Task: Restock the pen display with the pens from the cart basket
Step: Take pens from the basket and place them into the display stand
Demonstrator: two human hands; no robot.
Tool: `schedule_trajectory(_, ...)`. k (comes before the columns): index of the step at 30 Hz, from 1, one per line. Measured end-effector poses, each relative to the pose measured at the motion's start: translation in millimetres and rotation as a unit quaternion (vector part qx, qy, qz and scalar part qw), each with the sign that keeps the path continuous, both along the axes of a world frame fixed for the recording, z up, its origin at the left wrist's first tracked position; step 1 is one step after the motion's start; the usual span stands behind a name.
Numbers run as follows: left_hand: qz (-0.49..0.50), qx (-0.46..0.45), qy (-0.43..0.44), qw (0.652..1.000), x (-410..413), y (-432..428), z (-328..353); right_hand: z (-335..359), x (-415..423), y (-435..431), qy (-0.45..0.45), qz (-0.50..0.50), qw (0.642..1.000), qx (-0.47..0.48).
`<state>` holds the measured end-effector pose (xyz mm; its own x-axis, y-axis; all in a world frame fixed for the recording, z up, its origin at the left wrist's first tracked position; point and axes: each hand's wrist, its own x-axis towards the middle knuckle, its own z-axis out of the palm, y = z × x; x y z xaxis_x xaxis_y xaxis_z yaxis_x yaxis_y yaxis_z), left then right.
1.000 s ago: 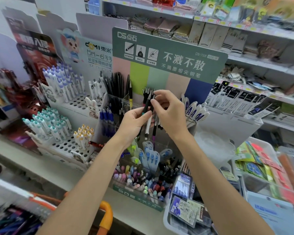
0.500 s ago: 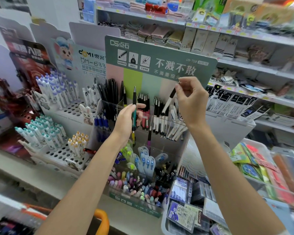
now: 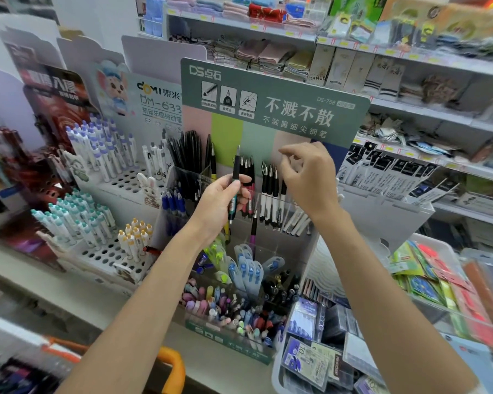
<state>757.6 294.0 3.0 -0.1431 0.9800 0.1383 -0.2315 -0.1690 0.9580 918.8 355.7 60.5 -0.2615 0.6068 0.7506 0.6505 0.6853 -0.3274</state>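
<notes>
At the far left stands a white stand with holes [image 3: 117,180], partly filled with lilac-capped pens; nobody is working on it. Low at the edge an orange handle [image 3: 170,365] shows, probably of the cart, but the basket itself I cannot make out.

Next comes the left hand [image 3: 218,207], raised in front of the pen display [image 3: 268,109] with the green header. Its thumb and fingers are closed round one pen [image 3: 235,177] with a dark grip and a teal barrel. The pen is held nearly upright, just in front of the dark pens in the clear upper row.

Further right, white pens with black tops [image 3: 271,191] stand in the same row, some of them leaning. The right hand [image 3: 308,177] hovers just above them, its fingers loosely bent, and I see nothing held in it.

To my judgement the step in hand is putting single pens into the upper row. The free right hand would now take the teal pen, or the left hand places it alone. The move needs the compartment with the same kind of pen, and a tip-first descent that does not push the leaning neighbours
</notes>
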Motion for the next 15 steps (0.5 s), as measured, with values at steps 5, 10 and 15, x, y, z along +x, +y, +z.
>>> schedule_trajectory(5, -0.021, 0.017, 0.06, 0.998, 9.1, -1.9, 5.2, 5.3, -20.3, -19.7, 0.09, 0.106, 0.985, -0.105)
schedule_trajectory(10, -0.02, 0.023, 0.071, 0.997, 5.7, -6.0, 0.7, -2.8, -32.1, -23.7, 0.113, 0.127, 0.973, -0.158)
schedule_trajectory(15, 0.002, 0.008, 0.068, 0.998, -3.1, -8.7, -4.5, -5.9, -38.0, -30.2, 0.14, 0.142, 0.969, -0.147)
